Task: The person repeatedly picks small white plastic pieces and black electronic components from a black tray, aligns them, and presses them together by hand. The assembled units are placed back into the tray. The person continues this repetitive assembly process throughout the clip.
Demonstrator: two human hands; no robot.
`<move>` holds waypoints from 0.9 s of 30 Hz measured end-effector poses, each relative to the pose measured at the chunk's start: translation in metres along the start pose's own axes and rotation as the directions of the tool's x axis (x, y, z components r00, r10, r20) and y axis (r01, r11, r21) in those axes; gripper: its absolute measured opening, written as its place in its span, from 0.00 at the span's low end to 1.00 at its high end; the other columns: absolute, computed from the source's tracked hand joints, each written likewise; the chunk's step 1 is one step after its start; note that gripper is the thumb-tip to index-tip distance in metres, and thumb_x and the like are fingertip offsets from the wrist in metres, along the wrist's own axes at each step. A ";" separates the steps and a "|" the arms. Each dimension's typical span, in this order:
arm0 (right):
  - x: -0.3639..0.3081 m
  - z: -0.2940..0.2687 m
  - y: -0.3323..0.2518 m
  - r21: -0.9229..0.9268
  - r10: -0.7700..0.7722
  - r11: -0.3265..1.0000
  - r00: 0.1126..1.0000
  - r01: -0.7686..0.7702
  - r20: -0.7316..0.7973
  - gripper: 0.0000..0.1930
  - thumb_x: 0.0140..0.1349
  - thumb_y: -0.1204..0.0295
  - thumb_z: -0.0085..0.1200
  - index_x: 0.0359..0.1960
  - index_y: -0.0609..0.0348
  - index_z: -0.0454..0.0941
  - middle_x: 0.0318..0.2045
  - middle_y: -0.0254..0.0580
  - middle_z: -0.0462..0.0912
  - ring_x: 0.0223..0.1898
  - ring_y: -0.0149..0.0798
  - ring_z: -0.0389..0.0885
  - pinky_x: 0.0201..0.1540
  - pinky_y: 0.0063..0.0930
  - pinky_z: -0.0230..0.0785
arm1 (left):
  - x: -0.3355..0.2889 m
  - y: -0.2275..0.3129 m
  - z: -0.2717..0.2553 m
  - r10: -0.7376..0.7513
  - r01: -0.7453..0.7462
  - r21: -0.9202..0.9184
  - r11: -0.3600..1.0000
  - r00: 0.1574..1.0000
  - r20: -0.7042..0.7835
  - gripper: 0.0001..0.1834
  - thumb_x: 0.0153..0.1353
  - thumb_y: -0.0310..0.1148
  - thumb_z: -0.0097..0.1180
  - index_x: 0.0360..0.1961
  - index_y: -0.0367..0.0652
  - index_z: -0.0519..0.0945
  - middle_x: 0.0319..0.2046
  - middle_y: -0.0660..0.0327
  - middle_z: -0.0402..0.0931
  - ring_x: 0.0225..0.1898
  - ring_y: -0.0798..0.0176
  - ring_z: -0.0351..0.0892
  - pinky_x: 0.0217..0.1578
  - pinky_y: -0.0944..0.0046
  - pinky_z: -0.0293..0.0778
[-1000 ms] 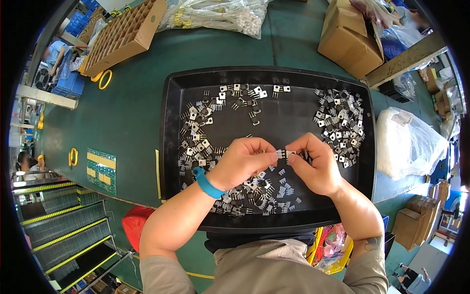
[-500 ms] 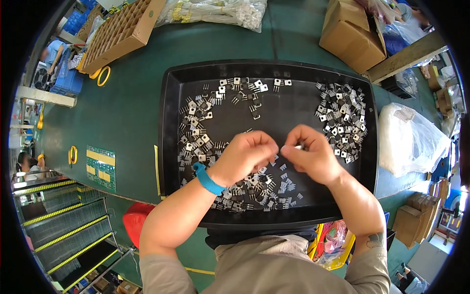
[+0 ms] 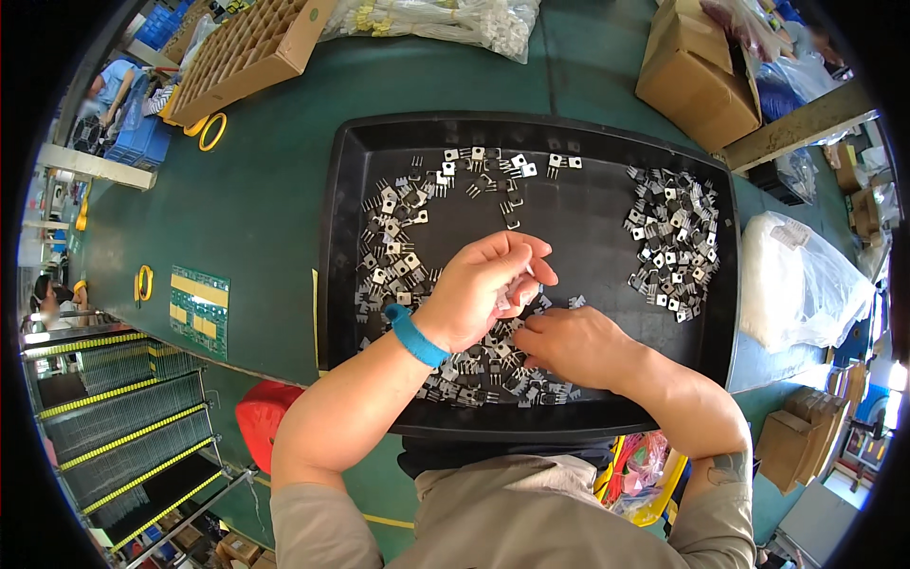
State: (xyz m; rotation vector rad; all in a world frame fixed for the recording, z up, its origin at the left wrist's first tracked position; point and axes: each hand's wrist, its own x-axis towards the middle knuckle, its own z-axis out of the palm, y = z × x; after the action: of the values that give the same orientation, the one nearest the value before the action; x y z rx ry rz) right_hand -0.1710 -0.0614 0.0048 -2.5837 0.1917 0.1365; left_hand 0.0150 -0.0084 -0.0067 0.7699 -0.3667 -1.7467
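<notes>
A large black tray [image 3: 337, 284] holds many transistors with metal tabs and three legs. My left hand [image 3: 493, 284], with a blue wristband, is half curled palm-up over the tray, several small pale pieces held in its fingers and palm. Lower and to its right, my right hand [image 3: 578, 351] reaches down with bent fingers into the near pile of transistors [image 3: 474, 375]. Its fingertips are partly hidden, so what they pinch cannot be made out. Small grey comb-shaped pieces [image 3: 576, 302] lie near that hand. Another transistor heap [image 3: 675, 247] sits along the tray's right side.
Left of the tray lie a green circuit board [image 3: 199, 313] and yellow tape rolls [image 3: 212, 132]. A divided cardboard box [image 3: 251, 62], a bag of cables [image 3: 436, 24] and a carton [image 3: 697, 76] stand behind. A white plastic bag [image 3: 796, 275] is at right, a red stool [image 3: 261, 422] below left.
My hands, close together before, have parted. The left has turned palm-up, showing pale pieces; the right has dropped toward the near pile. The whole view has shifted slightly.
</notes>
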 end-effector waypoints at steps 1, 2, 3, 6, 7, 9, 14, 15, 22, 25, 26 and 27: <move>-0.001 -0.001 0.000 -0.012 0.028 1.000 0.999 -0.027 0.026 0.07 0.57 0.69 0.56 0.34 0.55 0.72 0.28 0.39 0.78 0.35 0.43 0.82 0.35 0.38 0.75 | 0.000 0.001 0.000 -0.012 0.013 -0.042 0.999 1.000 0.017 0.10 0.66 0.25 0.45 0.46 0.39 0.76 0.36 0.56 0.78 0.26 0.75 0.64 0.22 0.75 0.57; -0.002 -0.001 -0.001 -0.023 0.054 0.998 0.997 -0.053 0.051 0.07 0.57 0.70 0.56 0.34 0.56 0.72 0.27 0.39 0.78 0.34 0.44 0.82 0.34 0.39 0.75 | 0.000 0.001 -0.001 -0.014 0.015 -0.058 0.998 1.000 0.027 0.10 0.66 0.25 0.45 0.46 0.39 0.76 0.36 0.56 0.78 0.26 0.75 0.64 0.22 0.75 0.56; -0.002 -0.002 -0.002 -0.035 0.081 0.996 0.994 -0.079 0.077 0.07 0.57 0.70 0.55 0.34 0.56 0.72 0.26 0.39 0.78 0.33 0.45 0.82 0.33 0.40 0.74 | 0.000 0.001 -0.002 -0.016 0.019 -0.074 0.997 0.999 0.037 0.10 0.66 0.25 0.45 0.46 0.39 0.76 0.36 0.55 0.78 0.26 0.75 0.64 0.22 0.75 0.56; -0.005 -0.015 0.004 0.076 0.091 0.993 0.995 -0.089 -0.031 0.06 0.54 0.75 0.55 0.34 0.59 0.74 0.26 0.41 0.80 0.29 0.47 0.82 0.31 0.40 0.74 | -0.001 0.000 0.000 -0.010 0.010 -0.002 1.000 1.000 0.017 0.10 0.66 0.26 0.46 0.46 0.39 0.77 0.35 0.56 0.79 0.26 0.75 0.65 0.21 0.75 0.57; -0.006 -0.017 0.007 0.190 0.089 0.980 0.986 -0.061 -0.142 0.06 0.54 0.76 0.55 0.34 0.60 0.75 0.27 0.41 0.80 0.28 0.46 0.82 0.31 0.38 0.74 | -0.001 0.000 0.002 -0.005 0.005 0.043 0.999 1.000 0.001 0.10 0.66 0.26 0.46 0.46 0.40 0.77 0.35 0.56 0.79 0.25 0.75 0.66 0.21 0.75 0.57; -0.010 -0.020 0.012 0.395 0.121 0.918 0.928 0.030 -0.353 0.06 0.53 0.79 0.55 0.34 0.61 0.76 0.27 0.42 0.81 0.27 0.43 0.82 0.31 0.34 0.74 | -0.001 0.000 0.001 -0.006 0.007 0.096 0.995 1.000 -0.018 0.10 0.66 0.26 0.47 0.46 0.40 0.77 0.34 0.57 0.79 0.25 0.75 0.66 0.21 0.75 0.58; -0.019 -0.043 0.008 0.618 0.443 0.777 0.803 -0.122 -0.399 0.05 0.55 0.80 0.57 0.34 0.62 0.77 0.24 0.39 0.81 0.26 0.31 0.81 0.30 0.23 0.71 | -0.002 0.000 0.010 -0.003 0.017 0.237 0.971 0.998 -0.059 0.11 0.66 0.26 0.49 0.49 0.40 0.75 0.35 0.58 0.80 0.23 0.77 0.66 0.22 0.76 0.59; -0.018 -0.041 0.007 0.589 0.460 0.800 0.746 -0.114 -0.482 0.06 0.55 0.80 0.57 0.34 0.62 0.76 0.24 0.40 0.81 0.26 0.31 0.81 0.30 0.23 0.71 | -0.002 0.001 0.014 -0.003 0.008 0.263 0.965 1.000 -0.019 0.12 0.67 0.25 0.48 0.50 0.40 0.72 0.36 0.58 0.80 0.23 0.77 0.65 0.22 0.77 0.59; -0.016 -0.036 0.006 0.377 0.328 0.923 0.669 -0.077 -0.667 0.08 0.53 0.83 0.58 0.34 0.62 0.75 0.27 0.43 0.81 0.27 0.40 0.83 0.29 0.27 0.73 | -0.004 -0.003 0.013 -0.045 0.007 0.366 0.930 0.994 0.096 0.11 0.68 0.26 0.49 0.51 0.39 0.70 0.37 0.58 0.80 0.24 0.79 0.63 0.25 0.77 0.61; -0.015 -0.034 0.007 0.360 0.307 0.931 0.669 -0.063 -0.676 0.08 0.53 0.83 0.58 0.34 0.62 0.75 0.27 0.43 0.81 0.26 0.41 0.83 0.28 0.27 0.73 | -0.003 -0.004 0.011 -0.062 0.022 0.355 0.935 0.993 0.102 0.11 0.68 0.26 0.49 0.51 0.39 0.70 0.37 0.58 0.80 0.25 0.79 0.65 0.25 0.77 0.61; -0.015 -0.033 0.007 0.357 0.304 0.932 0.669 -0.062 -0.678 0.08 0.53 0.83 0.58 0.33 0.62 0.75 0.27 0.44 0.81 0.26 0.41 0.83 0.28 0.28 0.73 | -0.004 -0.004 0.011 -0.068 0.028 0.359 0.933 0.993 0.100 0.11 0.68 0.26 0.49 0.51 0.39 0.70 0.37 0.59 0.80 0.25 0.79 0.65 0.25 0.77 0.62; -0.015 -0.033 0.007 0.353 0.301 0.934 0.669 -0.061 -0.680 0.08 0.53 0.83 0.58 0.33 0.62 0.75 0.27 0.44 0.81 0.26 0.41 0.83 0.28 0.28 0.74 | -0.004 -0.003 0.012 -0.074 0.033 0.363 0.931 0.992 0.099 0.11 0.68 0.26 0.49 0.51 0.39 0.70 0.37 0.59 0.80 0.25 0.79 0.65 0.25 0.77 0.62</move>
State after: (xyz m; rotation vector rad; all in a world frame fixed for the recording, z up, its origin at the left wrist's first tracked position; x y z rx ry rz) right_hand -0.1846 -0.0829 0.0310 -2.1577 0.7094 -0.8162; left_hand 0.0055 -0.0052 0.0013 0.9521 -0.7652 -1.8008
